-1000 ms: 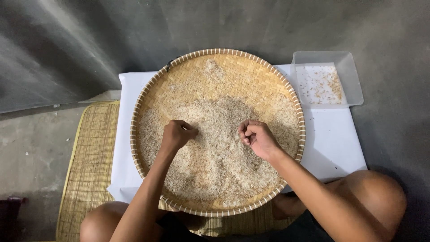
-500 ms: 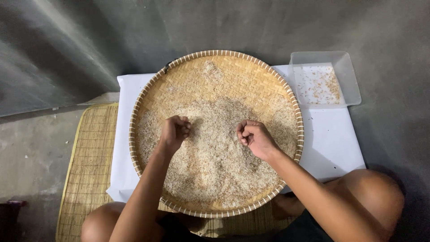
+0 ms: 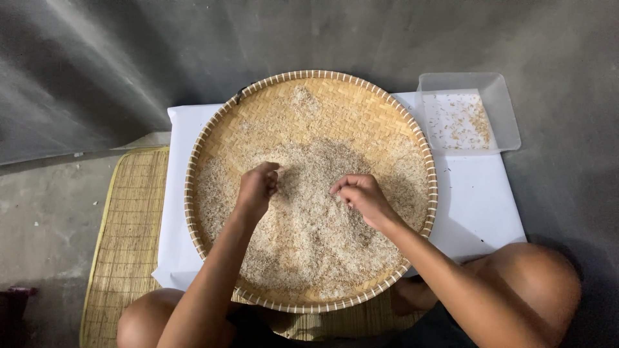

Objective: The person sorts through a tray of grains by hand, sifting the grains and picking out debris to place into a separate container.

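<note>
On white sheet (image 3: 474, 206), over floor: round woven tray (image 3: 335, 106), rice (image 3: 309, 225) spread across near half. Left hand (image 3: 256, 188) curled nearly closed, fingertips (image 3: 273, 169) pinched together in the rice; whether grains were gripped, cannot tell. Right hand (image 3: 362, 196) likewise bunched, fingers (image 3: 342, 187) drawn tight, resting on rice. Clear plastic box (image 3: 509, 122) just beside tray's far right rim, a few grains inside. Straw mat (image 3: 132, 219) under sheet's left edge.

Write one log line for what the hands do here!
left hand: pinching in rice | right hand: pinching in rice | woven tray | plastic tub
</note>
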